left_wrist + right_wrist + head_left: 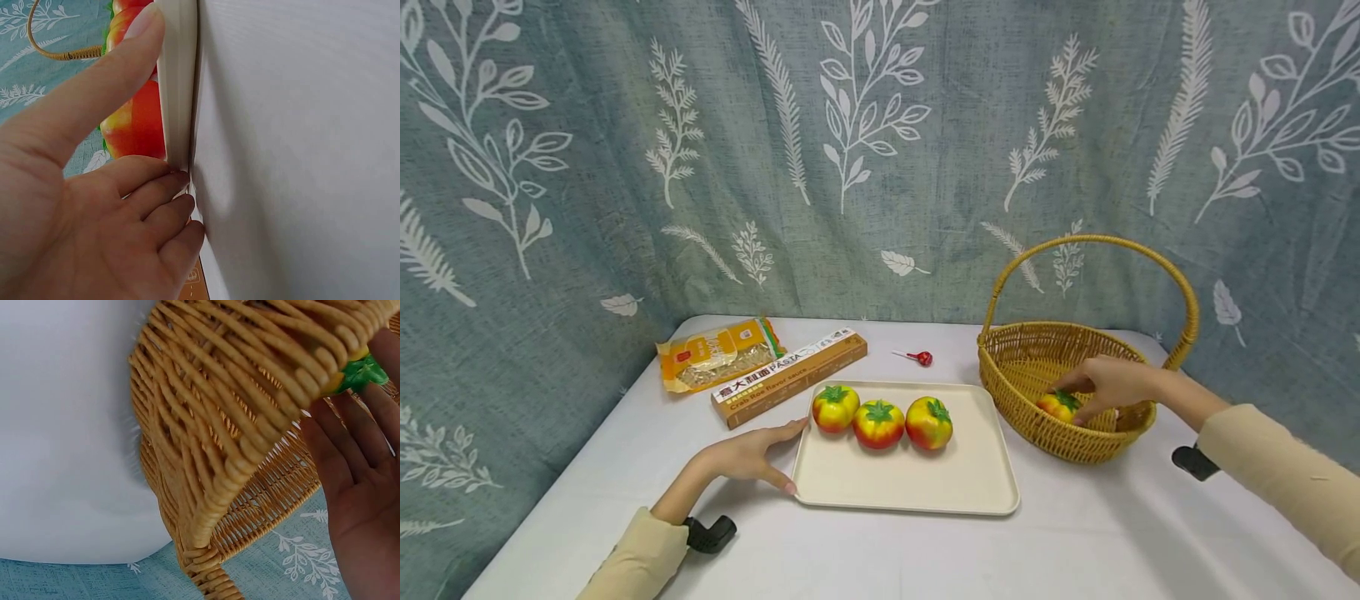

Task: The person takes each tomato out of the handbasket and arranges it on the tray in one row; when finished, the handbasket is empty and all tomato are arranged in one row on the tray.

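Observation:
My right hand (1108, 389) reaches into the wicker basket (1037, 429) and grips a yellow-red tomato (1058, 406) with a green leafy top. In the right wrist view the basket's woven wall hides most of that tomato (357, 374). My left hand (752, 454) touches the left edge of a cream tray (902, 487), thumb and fingers spread apart along it. The left wrist view shows the thumb and fingertips against the tray's rim (177, 81). Three similar tomatoes sit in a row towards the tray's back: a left one (835, 409), a middle one (878, 425) and a right one (929, 423).
Behind my left hand lie a pasta box (790, 379) and an orange packet (718, 354) with a clear window. A red lollipop (923, 358) is behind the tray. The basket's tall handle (1097, 239) arches above my right hand. A patterned curtain (880, 167) hangs behind the white table.

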`<move>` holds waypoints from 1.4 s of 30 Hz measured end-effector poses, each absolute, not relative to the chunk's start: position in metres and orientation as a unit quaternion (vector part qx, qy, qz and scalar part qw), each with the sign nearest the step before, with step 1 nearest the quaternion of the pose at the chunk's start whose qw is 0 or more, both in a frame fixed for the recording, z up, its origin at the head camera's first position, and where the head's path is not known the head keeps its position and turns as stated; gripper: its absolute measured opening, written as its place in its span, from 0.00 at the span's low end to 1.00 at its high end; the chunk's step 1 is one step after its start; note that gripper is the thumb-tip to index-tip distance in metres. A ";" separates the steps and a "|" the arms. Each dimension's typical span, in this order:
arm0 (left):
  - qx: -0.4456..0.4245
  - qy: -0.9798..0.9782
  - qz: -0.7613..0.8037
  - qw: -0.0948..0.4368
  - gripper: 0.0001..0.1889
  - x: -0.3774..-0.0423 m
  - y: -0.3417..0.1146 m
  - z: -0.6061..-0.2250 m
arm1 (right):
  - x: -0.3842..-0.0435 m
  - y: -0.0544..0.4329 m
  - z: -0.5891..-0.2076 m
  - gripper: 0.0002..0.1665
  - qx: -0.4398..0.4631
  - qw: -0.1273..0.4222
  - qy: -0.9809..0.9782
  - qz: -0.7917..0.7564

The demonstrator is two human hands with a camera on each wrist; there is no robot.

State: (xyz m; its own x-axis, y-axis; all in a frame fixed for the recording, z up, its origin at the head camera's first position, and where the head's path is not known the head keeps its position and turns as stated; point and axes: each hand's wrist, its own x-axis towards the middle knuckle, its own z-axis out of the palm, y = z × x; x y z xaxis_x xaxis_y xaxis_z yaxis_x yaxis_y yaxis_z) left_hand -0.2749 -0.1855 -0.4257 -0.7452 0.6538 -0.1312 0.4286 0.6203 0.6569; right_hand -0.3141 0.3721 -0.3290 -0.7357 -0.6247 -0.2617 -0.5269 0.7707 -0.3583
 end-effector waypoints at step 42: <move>0.299 0.886 0.303 0.184 0.54 -0.275 -0.185 -0.424 | -0.271 0.334 -0.284 0.43 -0.251 0.004 0.962 -0.103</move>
State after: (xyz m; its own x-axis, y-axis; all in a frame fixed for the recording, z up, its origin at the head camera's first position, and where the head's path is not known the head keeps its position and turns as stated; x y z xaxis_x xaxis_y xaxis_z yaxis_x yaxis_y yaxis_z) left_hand -0.2747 -0.1855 -0.4242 -0.7531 0.6417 -0.1450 0.4187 0.6376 0.6467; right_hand -0.2712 0.3338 -0.2837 -0.8739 -0.4840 0.0446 -0.4825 0.8526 -0.2009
